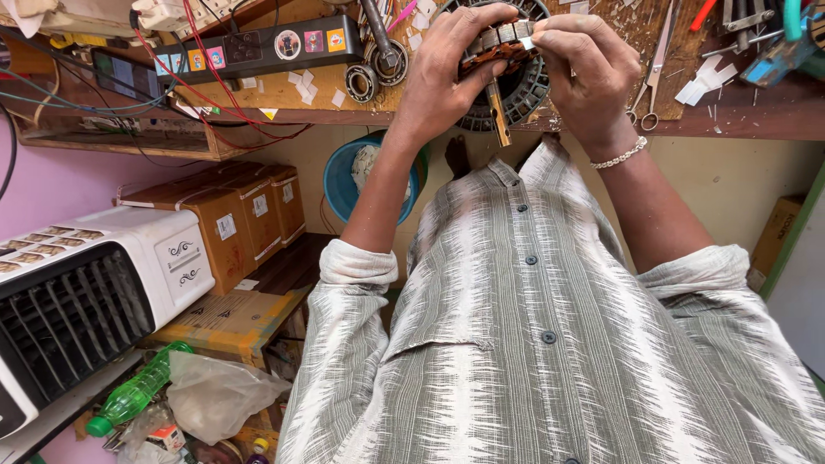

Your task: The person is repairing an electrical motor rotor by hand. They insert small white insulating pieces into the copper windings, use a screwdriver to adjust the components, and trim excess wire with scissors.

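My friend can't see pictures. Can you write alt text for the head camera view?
Both hands, left hand and right hand, hold a motor armature with copper windings over a cluttered wooden workbench. Below are a striped shirt, cardboard boxes, a white air cooler and a green bottle.

A grey-and-white zigzag-striped shirt (pixel 550 326) with dark buttons is filling the foreground, while a silver bead bracelet (pixel 620 155) is glinting at the wrist. A copper-orange and steel-grey motor rotor (pixel 498 43) is showing against the brown wooden bench (pixel 748 112). A blue bowl (pixel 344 185), tan cardboard boxes (pixel 236 219), a white cooler (pixel 86 292) with black grille and a green bottle (pixel 137 391) are adding colour below.
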